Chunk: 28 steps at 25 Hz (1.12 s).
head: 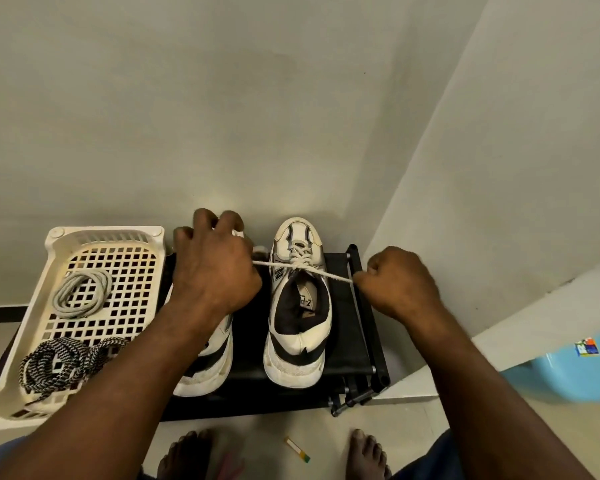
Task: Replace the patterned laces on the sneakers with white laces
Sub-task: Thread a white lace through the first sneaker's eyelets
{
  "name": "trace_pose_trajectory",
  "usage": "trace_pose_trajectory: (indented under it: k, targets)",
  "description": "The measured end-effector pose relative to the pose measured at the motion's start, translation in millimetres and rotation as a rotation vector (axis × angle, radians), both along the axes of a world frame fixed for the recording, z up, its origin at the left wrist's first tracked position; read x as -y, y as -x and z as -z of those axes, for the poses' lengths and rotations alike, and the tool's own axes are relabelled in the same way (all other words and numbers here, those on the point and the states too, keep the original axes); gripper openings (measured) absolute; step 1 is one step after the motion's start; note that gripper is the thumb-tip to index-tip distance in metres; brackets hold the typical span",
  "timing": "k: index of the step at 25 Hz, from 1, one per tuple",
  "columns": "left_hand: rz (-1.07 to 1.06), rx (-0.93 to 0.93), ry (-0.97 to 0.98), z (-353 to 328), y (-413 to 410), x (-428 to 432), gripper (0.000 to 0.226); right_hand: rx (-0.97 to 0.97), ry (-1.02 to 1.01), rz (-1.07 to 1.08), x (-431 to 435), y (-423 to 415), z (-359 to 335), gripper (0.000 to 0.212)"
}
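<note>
Two white-and-black sneakers stand on a low black rack point(368, 341). The right sneaker point(297, 320) carries a white lace point(333, 276) threaded through its eyelets. The lace's two ends are stretched taut sideways across the shoe's opening. My left hand point(215, 268) is closed on the left end, above the left sneaker point(208, 355), which it mostly hides. My right hand point(399, 285) is fisted on the right end, just right of the rack's edge. In the cream basket point(32, 323) lie a coiled white lace point(82, 294) and black-and-white patterned laces point(66, 358).
Walls close in behind and on the right. A blue plastic tub point(568, 372) sits on the floor at right. My bare feet point(368, 455) and a small strip of paper point(297, 449) are on the floor in front of the rack.
</note>
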<state>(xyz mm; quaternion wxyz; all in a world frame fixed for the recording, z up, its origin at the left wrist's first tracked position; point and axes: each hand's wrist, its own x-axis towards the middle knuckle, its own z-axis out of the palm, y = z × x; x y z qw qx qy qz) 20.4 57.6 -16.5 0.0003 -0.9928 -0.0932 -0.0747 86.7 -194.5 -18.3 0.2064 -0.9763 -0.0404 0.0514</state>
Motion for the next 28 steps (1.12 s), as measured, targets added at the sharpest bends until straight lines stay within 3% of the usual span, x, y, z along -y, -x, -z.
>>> trace_pose_trajectory:
  k: [3,5,7,9,11,13,17,23,25,28]
  targets:
    - [0.004,-0.029,-0.010,0.3,-1.1,12.5,0.043,0.138,0.118,-0.088,-10.6,3.0,6.3,0.016]
    - [0.065,0.006,0.035,4.6,-1.4,14.1,0.052,0.171,-0.073,-0.154,-13.3,1.4,3.6,0.027]
    - [0.165,0.002,0.105,10.6,-1.1,18.3,0.047,0.022,-0.333,-0.241,-16.3,4.1,-0.1,0.029]
    - [0.192,-0.064,0.250,14.4,-4.1,26.2,0.034,-0.060,-0.281,-0.317,-20.4,7.3,2.2,0.030]
    - [0.158,-0.079,0.370,14.0,-7.0,30.8,0.019,-0.028,-0.213,-0.291,-22.2,6.2,7.1,0.025]
    - [0.166,-0.028,0.391,13.0,-7.4,31.1,0.011,0.007,-0.285,-0.260,-21.1,3.7,5.6,0.015]
    - [0.173,-0.030,0.472,10.5,-5.8,30.0,0.014,0.155,-0.243,-0.294,-19.9,0.1,1.9,0.010]
    - [0.158,-0.158,0.088,-4.1,-8.4,35.5,0.027,0.125,-0.014,-0.191,-23.9,-5.6,8.5,0.023]
    - [0.137,-0.204,0.245,-3.3,-7.6,31.1,0.019,0.058,-0.035,-0.189,-17.7,-8.7,6.9,0.031]
    - [0.040,-0.277,0.823,-6.4,-8.3,20.6,0.031,-0.234,-0.446,-0.273,-0.6,-7.4,-2.3,0.027]
